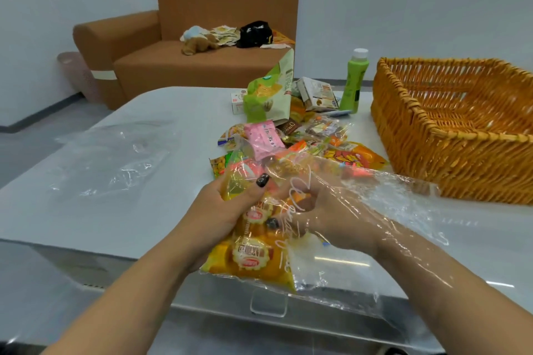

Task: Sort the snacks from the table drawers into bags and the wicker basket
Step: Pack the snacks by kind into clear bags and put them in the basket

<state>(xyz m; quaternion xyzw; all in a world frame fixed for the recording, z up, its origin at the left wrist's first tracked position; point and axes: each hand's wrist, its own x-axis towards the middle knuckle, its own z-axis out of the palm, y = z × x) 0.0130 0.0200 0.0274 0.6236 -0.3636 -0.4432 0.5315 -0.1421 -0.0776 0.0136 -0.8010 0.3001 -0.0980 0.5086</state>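
Gripping a clear bag (340,274) of yellow packets (253,256) over the worktop's (144,210) near edge, my left hand (227,210) pinches it outside; my right hand (326,210) is inside, fingers curled around a packet. Bare room lies left beside a flat bag (115,158). Beyond, snacks (288,141) are heaped; the basket (450,130) sits right.

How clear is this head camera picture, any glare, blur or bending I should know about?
Head view: wide-angle bending curves the table edge and the wicker basket rim; bright glare streaks on the clear plastic bag veil the right hand; the left hand and yellow snack pack read sharp; the basket's far corner looks smeared.
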